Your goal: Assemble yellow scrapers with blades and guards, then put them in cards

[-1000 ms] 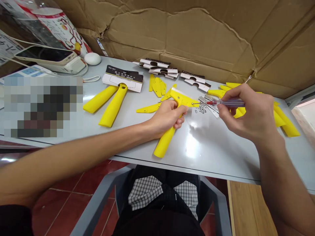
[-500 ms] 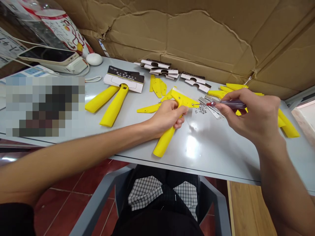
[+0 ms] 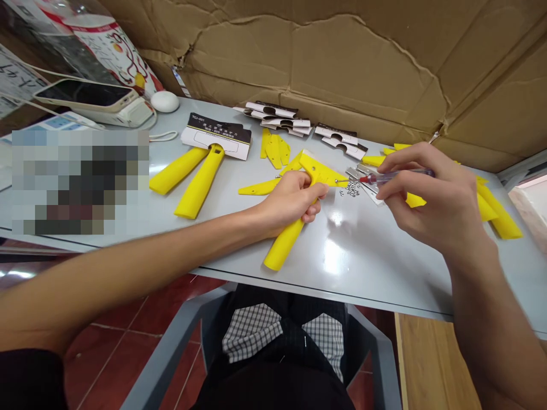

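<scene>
My left hand (image 3: 297,199) is closed around a yellow plastic scraper (image 3: 283,245), just below its wide head, with the handle angled toward the table's front edge. In my right hand (image 3: 436,193) is a screwdriver (image 3: 404,175) with a clear purplish handle, pinched between thumb and fingers. Its tip meets a small screw at the right end of the scraper head. Behind the tip lie a heap of small screws (image 3: 352,188) and some flat metal blades (image 3: 371,191). Yellow cover pieces (image 3: 276,149) lie beyond my left hand.
Two yellow scrapers with black-and-white cards (image 3: 217,135) lie at left. Folded cards (image 3: 277,117) sit along the cardboard wall (image 3: 320,62). More yellow handles (image 3: 498,213) are behind my right hand. A phone (image 3: 85,94), a white oval case (image 3: 164,102) and a bottle (image 3: 115,51) stand far left.
My right fingers have shifted their grip on the screwdriver handle, lifting and opening slightly around it. The tip stays at the screw. My left hand and the scraper have hardly moved.
</scene>
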{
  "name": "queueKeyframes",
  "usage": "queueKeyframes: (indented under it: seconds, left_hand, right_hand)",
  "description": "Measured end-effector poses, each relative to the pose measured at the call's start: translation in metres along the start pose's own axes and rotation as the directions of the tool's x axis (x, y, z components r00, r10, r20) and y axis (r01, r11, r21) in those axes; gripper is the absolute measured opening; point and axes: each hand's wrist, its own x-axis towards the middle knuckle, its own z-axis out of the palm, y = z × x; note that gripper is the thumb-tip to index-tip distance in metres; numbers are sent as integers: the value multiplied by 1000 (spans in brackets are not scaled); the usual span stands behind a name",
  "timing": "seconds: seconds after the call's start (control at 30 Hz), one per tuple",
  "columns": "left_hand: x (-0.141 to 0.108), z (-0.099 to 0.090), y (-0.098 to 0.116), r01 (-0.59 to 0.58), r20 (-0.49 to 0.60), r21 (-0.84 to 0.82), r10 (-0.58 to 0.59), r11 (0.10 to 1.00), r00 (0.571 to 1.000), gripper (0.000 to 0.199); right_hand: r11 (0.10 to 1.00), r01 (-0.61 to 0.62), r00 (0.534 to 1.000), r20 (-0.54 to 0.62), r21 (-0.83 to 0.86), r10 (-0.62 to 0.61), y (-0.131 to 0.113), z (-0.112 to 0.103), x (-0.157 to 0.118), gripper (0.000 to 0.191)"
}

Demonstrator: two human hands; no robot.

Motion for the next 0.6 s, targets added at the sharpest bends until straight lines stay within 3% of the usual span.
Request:
queueKeyframes:
  seconds: [0.17, 0.4, 0.6]
  left_hand:
    - [-3, 2, 1, 5, 15, -16, -5, 1000, 1000, 38]
    - [-4, 2, 2, -12, 11, -11, 12, 1000, 1000, 38]
    - [-2, 1, 1, -21, 7, -32, 21, 999, 1000, 37]
  right_hand:
    - [1000, -11, 1000, 15, -13, 12, -1, 0, -1, 24]
    - [967, -84, 995, -77, -242, 68, 1, -1, -1, 7]
    - [990, -47, 998, -41, -135, 42, -4, -4, 2, 12]
